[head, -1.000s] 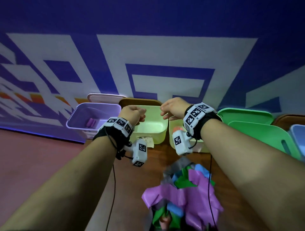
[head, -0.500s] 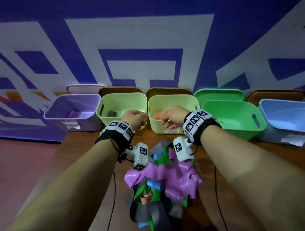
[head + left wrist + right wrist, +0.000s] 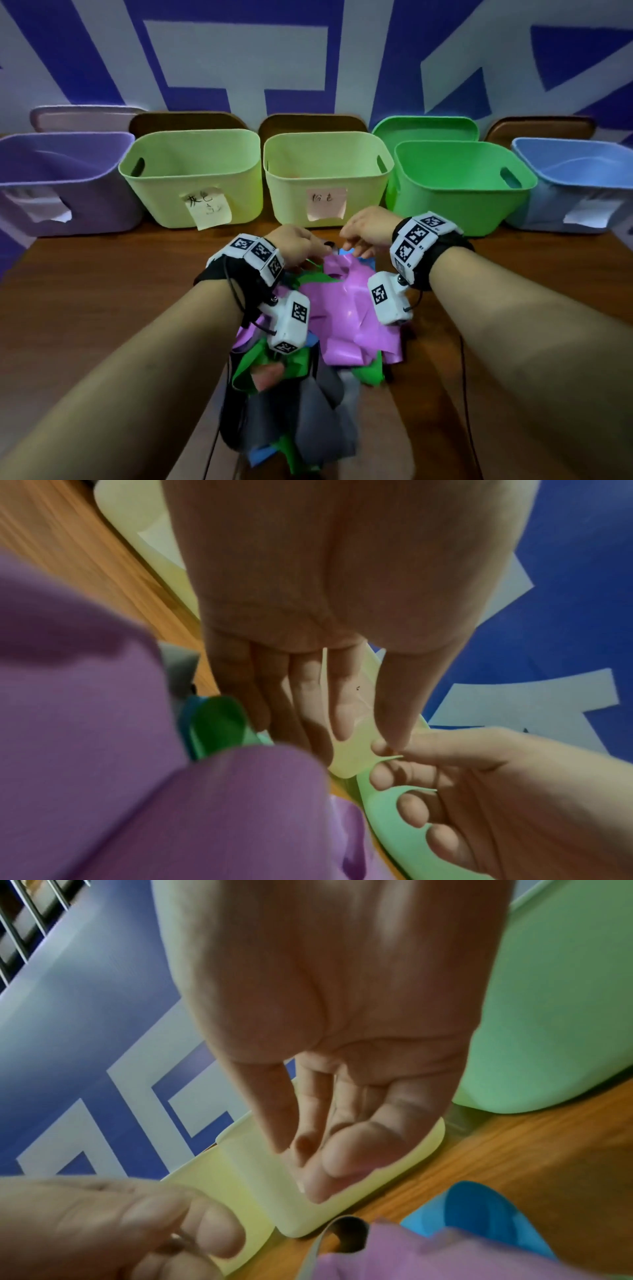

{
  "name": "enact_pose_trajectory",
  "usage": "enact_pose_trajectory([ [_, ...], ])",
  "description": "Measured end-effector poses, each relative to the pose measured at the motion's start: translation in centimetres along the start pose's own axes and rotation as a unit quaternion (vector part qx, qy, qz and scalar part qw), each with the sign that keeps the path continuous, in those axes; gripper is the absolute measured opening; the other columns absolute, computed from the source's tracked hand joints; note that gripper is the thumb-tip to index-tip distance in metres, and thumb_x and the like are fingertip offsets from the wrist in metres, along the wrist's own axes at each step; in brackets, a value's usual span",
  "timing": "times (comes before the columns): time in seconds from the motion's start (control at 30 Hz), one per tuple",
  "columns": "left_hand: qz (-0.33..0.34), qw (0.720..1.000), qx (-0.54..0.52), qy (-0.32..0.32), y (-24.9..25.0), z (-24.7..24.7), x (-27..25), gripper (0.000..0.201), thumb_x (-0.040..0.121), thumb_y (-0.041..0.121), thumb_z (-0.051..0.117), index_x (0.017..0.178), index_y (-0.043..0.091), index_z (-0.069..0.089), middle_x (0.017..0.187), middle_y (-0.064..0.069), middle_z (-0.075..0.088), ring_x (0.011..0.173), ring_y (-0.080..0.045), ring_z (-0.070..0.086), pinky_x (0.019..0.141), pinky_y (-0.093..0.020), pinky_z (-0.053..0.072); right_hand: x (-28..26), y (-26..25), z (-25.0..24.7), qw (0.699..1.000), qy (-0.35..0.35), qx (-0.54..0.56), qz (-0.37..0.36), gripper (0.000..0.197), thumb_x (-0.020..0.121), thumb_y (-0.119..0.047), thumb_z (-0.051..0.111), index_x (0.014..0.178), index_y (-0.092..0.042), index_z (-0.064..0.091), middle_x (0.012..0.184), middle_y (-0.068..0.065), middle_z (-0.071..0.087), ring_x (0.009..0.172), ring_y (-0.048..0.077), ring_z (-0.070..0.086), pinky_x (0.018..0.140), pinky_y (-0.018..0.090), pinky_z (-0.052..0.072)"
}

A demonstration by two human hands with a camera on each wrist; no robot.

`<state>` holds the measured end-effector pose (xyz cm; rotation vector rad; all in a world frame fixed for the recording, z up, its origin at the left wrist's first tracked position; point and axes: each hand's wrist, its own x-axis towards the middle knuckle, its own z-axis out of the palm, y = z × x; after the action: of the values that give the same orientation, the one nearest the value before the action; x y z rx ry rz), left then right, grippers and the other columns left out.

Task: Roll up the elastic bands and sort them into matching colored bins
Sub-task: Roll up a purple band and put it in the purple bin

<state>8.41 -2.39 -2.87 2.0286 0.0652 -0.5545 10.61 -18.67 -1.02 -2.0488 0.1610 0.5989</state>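
Head view: both hands meet over the far edge of the band pile (image 3: 346, 308) on the table (image 3: 102, 291), fingertips hidden. Left wrist view: left hand (image 3: 342, 588) blurred, fingers fairly straight, grip unclear. Right wrist view: right hand (image 3: 342, 1015) loosely curled, holding nothing visible

The head camera looks forward and down over both forearms at the tabletop (image 3: 102, 291) and a row of bins (image 3: 191, 178). Each wrist camera sits close under its palm, facing along the fingers; both show the yellow bins and the other hand.
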Motion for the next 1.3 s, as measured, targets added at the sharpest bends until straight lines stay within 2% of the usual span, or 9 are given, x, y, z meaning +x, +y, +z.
enact_pose_trajectory([
  [0.1, 0.023, 0.994, 0.108, 0.003, -0.6, 0.9, -0.3, 0.015, 0.083, 0.031, 0.073, 0.075, 0.019, 0.07, 0.076, 0.005, 0.069, 0.075, -0.012, 0.061, 0.074, -0.023, 0.047, -0.4, 1.5, 0.2, 0.999, 0.018, -0.013, -0.035, 0.019, 0.095, -0.003, 0.05, 0.077, -0.005, 0.053, 0.066, 0.011, 0.055, 0.031, 0.009, 0.048, 0.034, 0.015, 0.038],
  [0.33, 0.12, 0.947, 0.255, 0.152, -1.3, 3.9, -5.4, 0.02, 0.081, 0.03, 0.075, 0.095, 0.016, 0.076, 0.075, 0.001, 0.065, 0.065, -0.013, 0.055, 0.059, -0.022, 0.042, -5.3, 4.6, 1.7, 0.99, 0.057, -0.025, -0.125, 0.01, 0.092, 0.0, 0.052, 0.083, -0.002, 0.054, 0.062, 0.012, 0.05, 0.035, 0.014, 0.047, 0.037, 0.016, 0.039],
  [0.5, 0.158, 0.952, 0.189, 0.184, -3.1, 5.7, -9.9, 0.03, 0.083, 0.02, 0.072, 0.112, 0.014, 0.069, 0.102, -0.005, 0.069, 0.086, -0.015, 0.059, 0.075, -0.021, 0.043, -10.6, 8.1, 4.5, 0.987, 0.046, -0.119, -0.101, 0.022, 0.091, -0.021, 0.064, 0.08, -0.002, 0.062, 0.053, 0.007, 0.062, 0.045, 0.018, 0.054, 0.039, 0.019, 0.041],
  [0.67, 0.19, 0.943, 0.143, 0.231, -3.1, 4.6, -12.3, 0.021, 0.088, 0.02, 0.068, 0.108, 0.016, 0.07, 0.086, -0.001, 0.065, 0.077, -0.013, 0.059, 0.058, -0.016, 0.043, -12.7, 8.6, 6.4, 0.958, 0.04, -0.261, -0.108, 0.036, 0.085, -0.046, 0.066, 0.088, -0.01, 0.064, 0.073, 0.0, 0.061, 0.059, 0.015, 0.054, 0.059, 0.025, 0.044],
  [0.8, 0.18, 0.96, 0.103, 0.187, -4.1, 4.6, -12.6, 0.015, 0.09, 0.017, 0.065, 0.1, 0.007, 0.07, 0.074, 0.0, 0.067, 0.067, -0.011, 0.062, 0.041, -0.009, 0.04, -12.9, 8.3, 7.4, 0.927, 0.075, -0.348, -0.118, 0.028, 0.08, -0.033, 0.075, 0.075, -0.007, 0.063, 0.067, 0.003, 0.056, 0.067, 0.021, 0.053, 0.071, 0.028, 0.043],
  [0.97, 0.215, 0.96, 0.043, 0.173, -4.1, 4.8, -12.5, 0.024, 0.093, 0.026, 0.061, 0.103, 0.006, 0.067, 0.088, -0.006, 0.069, 0.066, -0.01, 0.061, 0.043, -0.009, 0.039, -13.4, 6.7, 6.4, 0.945, 0.176, -0.153, -0.228, 0.024, 0.089, -0.019, 0.065, 0.084, 0.004, 0.066, 0.075, 0.009, 0.057, 0.073, 0.019, 0.051, 0.079, 0.036, 0.049],
  [1.07, 0.233, 0.96, -0.009, 0.158, -2.8, 4.8, -13.3, 0.021, 0.092, 0.036, 0.062, 0.101, 0.018, 0.065, 0.097, -0.004, 0.069, 0.072, -0.009, 0.06, 0.055, -0.017, 0.041, -13.9, 4.8, 5.8, 0.919, 0.252, -0.038, -0.3, 0.021, 0.088, -0.021, 0.065, 0.076, -0.004, 0.064, 0.071, 0.012, 0.052, 0.068, 0.019, 0.047, 0.065, 0.031, 0.039],
  [1.23, 0.271, 0.945, -0.105, 0.148, 0.6, 4.5, -15.5, 0.006, 0.092, 0.03, 0.062, 0.091, 0.024, 0.062, 0.084, 0.005, 0.063, 0.074, -0.008, 0.056, 0.066, -0.024, 0.041, -16.2, 1.8, 4.5, 0.888, 0.279, 0.059, -0.36, 0.032, 0.091, -0.02, 0.06, 0.061, -0.011, 0.054, 0.056, 0.005, 0.049, 0.042, 0.009, 0.049, 0.046, 0.017, 0.038],
  [1.3, 0.298, 0.931, -0.132, 0.165, 1.8, 4.1, -16.4, 0.012, 0.092, 0.024, 0.064, 0.081, 0.022, 0.06, 0.079, 0.003, 0.061, 0.07, -0.008, 0.055, 0.064, -0.023, 0.042, -17.1, 1.1, 4.2, 0.88, 0.281, 0.074, -0.376, 0.031, 0.093, -0.026, 0.059, 0.066, -0.011, 0.057, 0.061, 0.008, 0.053, 0.048, 0.012, 0.051, 0.05, 0.02, 0.041],
])
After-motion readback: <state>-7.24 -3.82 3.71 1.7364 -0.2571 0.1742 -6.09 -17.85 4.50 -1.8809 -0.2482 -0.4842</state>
